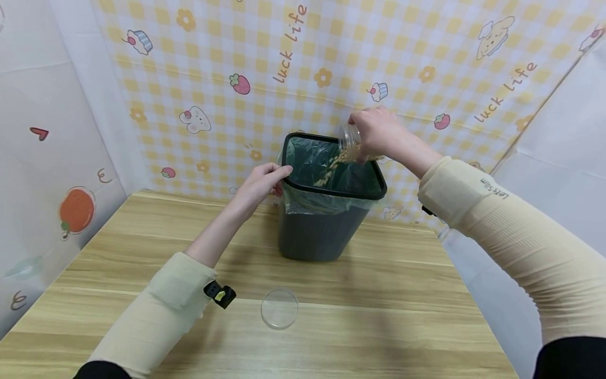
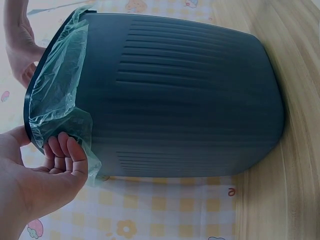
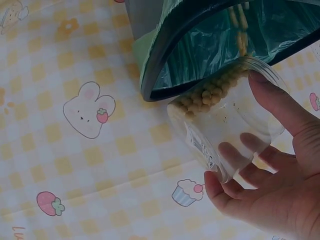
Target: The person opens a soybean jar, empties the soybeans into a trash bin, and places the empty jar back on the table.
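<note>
My right hand [image 1: 381,134] grips a clear plastic jar [image 3: 225,120], tipped with its mouth over the trash can [image 1: 312,231]. Small tan beans [image 3: 207,97] lie along the jar's lower side, and a stream of them falls into the can. A thin green bag [image 2: 60,85] lines the dark can and folds out over its black rim. At the rim's left corner my left hand [image 1: 262,184] pinches the edge, thumb on top and fingers curled beneath against the bag, as the left wrist view [image 2: 45,175] shows.
A round clear lid [image 1: 279,309] lies on the wooden table [image 1: 402,316] in front of the can. Behind the can hangs a yellow checked cloth [image 1: 213,79] with printed figures. White sheeting [image 1: 568,142] borders the table's right side.
</note>
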`<state>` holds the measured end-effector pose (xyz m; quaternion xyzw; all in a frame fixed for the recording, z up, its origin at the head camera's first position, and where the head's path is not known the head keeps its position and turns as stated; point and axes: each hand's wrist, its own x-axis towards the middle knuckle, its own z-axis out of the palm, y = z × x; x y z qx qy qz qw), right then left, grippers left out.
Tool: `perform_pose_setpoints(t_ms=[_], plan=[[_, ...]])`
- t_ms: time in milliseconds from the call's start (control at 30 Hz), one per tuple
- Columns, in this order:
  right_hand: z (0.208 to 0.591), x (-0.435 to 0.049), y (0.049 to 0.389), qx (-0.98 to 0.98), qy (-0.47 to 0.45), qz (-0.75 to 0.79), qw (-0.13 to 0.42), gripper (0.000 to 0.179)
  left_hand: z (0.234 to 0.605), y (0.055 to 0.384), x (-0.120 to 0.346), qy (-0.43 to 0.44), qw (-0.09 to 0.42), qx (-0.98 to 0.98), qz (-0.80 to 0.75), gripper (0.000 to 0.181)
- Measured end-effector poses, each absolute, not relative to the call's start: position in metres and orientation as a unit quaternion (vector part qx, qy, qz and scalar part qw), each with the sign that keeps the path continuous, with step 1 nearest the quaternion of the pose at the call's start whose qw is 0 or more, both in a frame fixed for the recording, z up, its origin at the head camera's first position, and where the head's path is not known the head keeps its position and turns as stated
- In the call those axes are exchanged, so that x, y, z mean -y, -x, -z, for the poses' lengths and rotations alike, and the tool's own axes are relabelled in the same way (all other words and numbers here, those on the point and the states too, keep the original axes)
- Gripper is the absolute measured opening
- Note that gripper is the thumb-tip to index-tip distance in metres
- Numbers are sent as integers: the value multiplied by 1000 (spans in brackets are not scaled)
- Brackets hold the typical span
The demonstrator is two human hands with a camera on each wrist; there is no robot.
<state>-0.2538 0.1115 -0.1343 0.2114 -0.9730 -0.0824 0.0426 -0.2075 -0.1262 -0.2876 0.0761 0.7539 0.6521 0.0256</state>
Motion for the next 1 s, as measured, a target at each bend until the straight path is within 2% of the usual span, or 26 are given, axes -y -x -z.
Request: perform_pose_setpoints(t_ms=[567,1000], plan=[[140,-109,252,971,-212,103,41,86,286,206,125,-76,23,-752,-655,32],[144,-110,251,955,-248,145,69,86,288,207,125,-75,22,-751,-656,31]])
